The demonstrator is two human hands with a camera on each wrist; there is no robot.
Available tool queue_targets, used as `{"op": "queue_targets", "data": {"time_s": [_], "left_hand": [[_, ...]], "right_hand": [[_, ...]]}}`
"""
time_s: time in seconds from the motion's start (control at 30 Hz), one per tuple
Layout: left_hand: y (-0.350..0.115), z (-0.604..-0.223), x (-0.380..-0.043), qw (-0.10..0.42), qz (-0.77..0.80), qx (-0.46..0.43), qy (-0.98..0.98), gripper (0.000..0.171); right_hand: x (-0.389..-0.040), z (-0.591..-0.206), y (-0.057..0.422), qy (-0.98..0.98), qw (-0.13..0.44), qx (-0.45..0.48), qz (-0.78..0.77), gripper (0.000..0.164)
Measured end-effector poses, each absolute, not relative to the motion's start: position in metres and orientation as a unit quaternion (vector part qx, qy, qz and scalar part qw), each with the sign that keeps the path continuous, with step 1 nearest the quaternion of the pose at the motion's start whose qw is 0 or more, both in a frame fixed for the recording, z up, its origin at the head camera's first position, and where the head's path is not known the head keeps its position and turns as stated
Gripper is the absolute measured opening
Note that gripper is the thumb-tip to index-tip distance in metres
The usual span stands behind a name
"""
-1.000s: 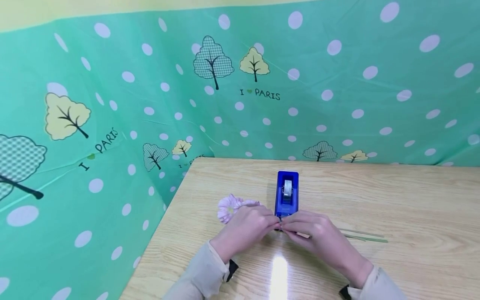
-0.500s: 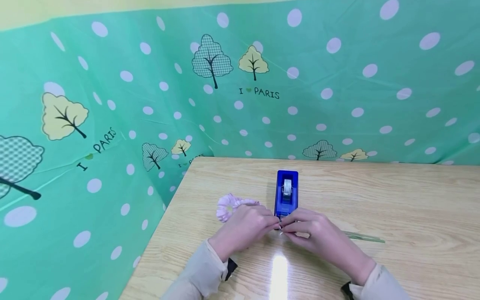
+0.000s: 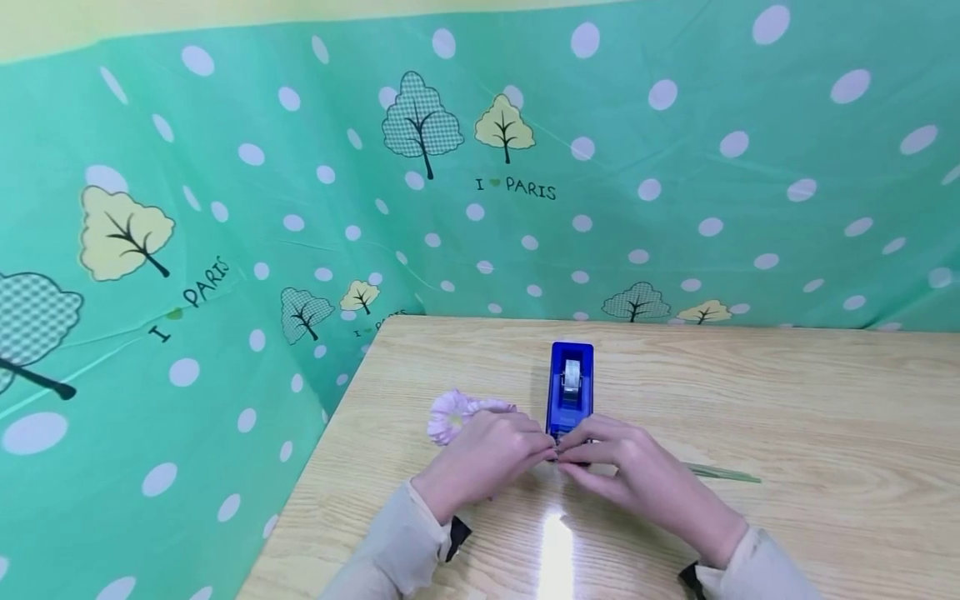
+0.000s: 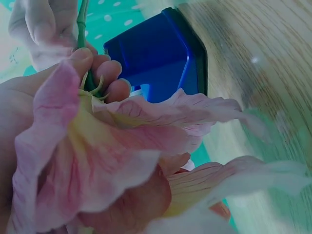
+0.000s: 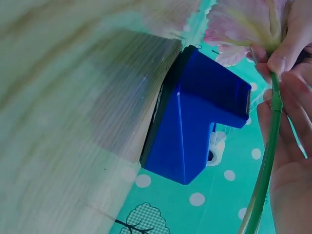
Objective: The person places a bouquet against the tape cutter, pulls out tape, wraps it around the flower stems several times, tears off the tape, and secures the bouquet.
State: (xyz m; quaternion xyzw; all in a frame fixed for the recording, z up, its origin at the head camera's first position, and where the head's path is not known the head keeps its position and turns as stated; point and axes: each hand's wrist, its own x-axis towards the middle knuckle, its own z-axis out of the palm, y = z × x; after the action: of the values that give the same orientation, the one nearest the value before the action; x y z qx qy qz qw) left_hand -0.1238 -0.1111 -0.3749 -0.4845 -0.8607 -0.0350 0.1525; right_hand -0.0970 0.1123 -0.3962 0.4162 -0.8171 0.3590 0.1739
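Pale pink flowers [image 4: 112, 141] with ruffled petals lie under and left of my left hand [image 3: 491, 454]. Its thumb and fingers pinch the green stems [image 5: 273, 141] just below the blossoms. My right hand [image 3: 637, 471] meets it fingertip to fingertip, its fingers bent round the same stems a little further along. The stem ends stick out to the right beyond it. Both sets of fingertips are at the near, cutting end of a blue tape dispenser [image 3: 570, 392], which stands on the table with a clear tape roll in it. The fingers hide the exact spot they work on.
The light wood table [image 3: 787, 400] meets a green, white-dotted cloth [image 3: 637, 208] at its back and left edges. A bright light reflection [image 3: 557, 558] lies on the wood in front of the hands.
Both hands stay together at the dispenser with only small finger movements. A small whitish end showed between the fingertips half a second ago and is now covered. The stem ends shifted slightly.
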Motion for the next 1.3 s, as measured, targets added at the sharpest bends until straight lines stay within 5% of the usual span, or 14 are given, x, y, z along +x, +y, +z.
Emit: {"op": "queue_targets", "data": {"time_s": [0.73, 1.3], "left_hand": [[-0.109, -0.375, -0.122, 0.146, -0.021, -0.478, -0.866, 0.019], [-0.105, -0.375, -0.118, 0.18, -0.009, -0.461, -0.869, 0.022]], "right_hand": [[-0.095, -0.402, 0.097, -0.837, 0.255, 0.389, 0.288, 0.03], [-0.096, -0.401, 0.095, -0.826, 0.301, 0.398, 0.263, 0.024]]}}
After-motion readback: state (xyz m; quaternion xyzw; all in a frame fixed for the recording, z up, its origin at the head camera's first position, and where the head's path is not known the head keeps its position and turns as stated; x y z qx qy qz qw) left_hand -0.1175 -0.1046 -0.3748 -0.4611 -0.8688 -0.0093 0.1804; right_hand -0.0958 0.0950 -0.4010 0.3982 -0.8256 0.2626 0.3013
